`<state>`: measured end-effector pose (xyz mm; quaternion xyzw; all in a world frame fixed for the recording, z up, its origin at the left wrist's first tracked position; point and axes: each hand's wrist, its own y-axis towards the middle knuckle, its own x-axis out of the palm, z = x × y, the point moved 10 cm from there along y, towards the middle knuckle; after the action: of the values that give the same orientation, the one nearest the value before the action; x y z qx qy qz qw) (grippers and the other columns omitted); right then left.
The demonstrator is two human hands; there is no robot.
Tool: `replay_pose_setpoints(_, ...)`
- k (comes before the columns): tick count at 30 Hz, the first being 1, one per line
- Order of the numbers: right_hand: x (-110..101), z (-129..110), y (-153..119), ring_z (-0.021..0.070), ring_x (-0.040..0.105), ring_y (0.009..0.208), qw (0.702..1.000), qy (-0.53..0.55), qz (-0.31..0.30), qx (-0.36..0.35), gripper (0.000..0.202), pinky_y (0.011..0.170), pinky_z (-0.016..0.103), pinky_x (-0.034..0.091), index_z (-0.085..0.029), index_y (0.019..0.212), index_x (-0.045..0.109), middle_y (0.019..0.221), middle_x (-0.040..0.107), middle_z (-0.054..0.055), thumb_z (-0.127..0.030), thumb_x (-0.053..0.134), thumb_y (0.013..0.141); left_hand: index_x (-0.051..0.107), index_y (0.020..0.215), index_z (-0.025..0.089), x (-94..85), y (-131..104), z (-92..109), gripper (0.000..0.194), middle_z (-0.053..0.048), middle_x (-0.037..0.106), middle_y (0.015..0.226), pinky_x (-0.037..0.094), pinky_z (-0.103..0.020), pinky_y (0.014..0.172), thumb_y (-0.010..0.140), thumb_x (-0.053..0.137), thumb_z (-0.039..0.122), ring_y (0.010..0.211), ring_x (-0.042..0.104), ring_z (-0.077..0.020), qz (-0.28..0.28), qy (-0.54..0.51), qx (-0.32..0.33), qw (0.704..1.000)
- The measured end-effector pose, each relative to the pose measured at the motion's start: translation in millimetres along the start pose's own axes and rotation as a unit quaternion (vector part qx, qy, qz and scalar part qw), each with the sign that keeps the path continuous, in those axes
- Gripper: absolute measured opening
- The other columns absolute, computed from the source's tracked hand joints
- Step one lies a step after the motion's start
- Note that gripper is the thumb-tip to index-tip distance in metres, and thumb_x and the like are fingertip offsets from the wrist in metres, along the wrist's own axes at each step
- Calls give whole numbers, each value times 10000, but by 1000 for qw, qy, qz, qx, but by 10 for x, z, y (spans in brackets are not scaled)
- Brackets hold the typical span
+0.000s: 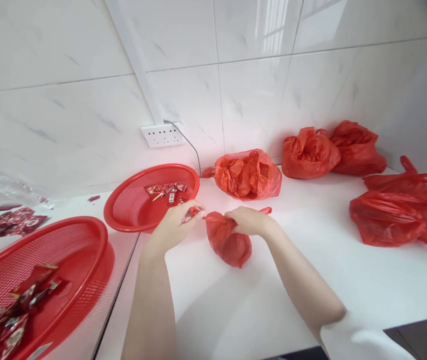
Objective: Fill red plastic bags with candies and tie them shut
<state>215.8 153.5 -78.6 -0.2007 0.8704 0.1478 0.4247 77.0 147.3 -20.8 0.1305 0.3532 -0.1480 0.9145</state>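
A small red plastic bag [228, 247] hangs over the white tabletop between my two hands. My right hand [246, 220] is closed on its upper edge, and one handle loop sticks out past the wrist. My left hand [178, 220] pinches a bit of red at the bag's left side, which looks like the other handle; the fingers partly hide it. Just behind my left hand, a round red plastic basket [130, 200] holds several small red snack packets [171, 192]. The bag's contents cannot be made out.
A larger red basket [85, 235] with red packets [21, 305] stands at the left. Loose packets [14, 220] and a clear plastic bottle [14, 186] lie behind it. Several red bags [309, 155] line the back and right. A cable [192, 147] runs from a wall socket strip [162, 135].
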Motion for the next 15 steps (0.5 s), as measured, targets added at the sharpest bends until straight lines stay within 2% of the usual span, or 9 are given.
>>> replay_pose_setpoints(2,-22,192,-34,115,462,463,999,-1,-33,17,265,492,262,338,-215,549,471,528,496,-38,-87,674,663,671,971,233,9,4,18,239,-32,700,961,448,-280,771,865,557,415,893,617,-209,-3,2,2,1000)
replay_pose_setpoints(4,-194,480,-157,101,410,422,997,-13,-47,54,272,451,258,295,-210,509,451,493,481,-41,-122,664,653,650,1014,243,6,11,11,242,-29,699,949,458,-280,777,858,568,408,881,626,-202,-1,6,-2,1000)
replay_pose_setpoints(7,-594,1086,-515,136,485,486,980,-59,-42,184,176,483,275,338,-209,537,523,543,545,-21,-187,645,663,637,1003,234,18,13,-6,235,-30,689,895,471,-300,793,858,551,397,851,630,-203,-14,27,-9,999)
replay_pose_setpoints(9,-950,1462,-843,179,579,595,951,-91,18,297,49,556,298,405,-200,655,620,650,630,16,-210,619,703,619,1020,236,37,6,-24,237,-28,683,934,470,-312,824,873,516,391,890,628,-203,-30,43,-21,998)
replay_pose_setpoints(11,-1352,1695,-1231,247,643,746,889,-131,131,418,135,636,343,455,-179,844,669,822,693,78,-245,589,759,603,1037,243,59,-4,-47,239,-23,676,982,465,-316,855,885,492,390,933,625,-199,-45,50,-36,997)
replay_pose_setpoints(13,-1656,1645,-1490,309,650,915,834,-158,253,465,254,729,404,481,-171,1011,661,988,702,130,-292,548,820,597,1049,251,81,-9,-67,242,-20,670,1024,461,-317,874,889,485,394,964,624,-195,-53,50,-46,996)
replay_pose_setpoints(14,-1743,1538,-1513,318,642,974,825,-156,305,450,277,780,426,483,-174,1053,653,1034,699,138,-303,528,843,596,1054,253,94,-8,-77,245,-19,667,1034,460,-318,881,889,484,397,973,624,-194,-56,50,-49,996)
replay_pose_setpoints(15,-1782,1398,-1456,310,638,1005,831,-140,346,411,276,829,432,480,-178,1061,654,1052,700,136,-302,516,857,596,1056,255,108,-6,-87,247,-19,666,1038,459,-320,887,890,482,398,978,624,-194,-59,51,-51,996)
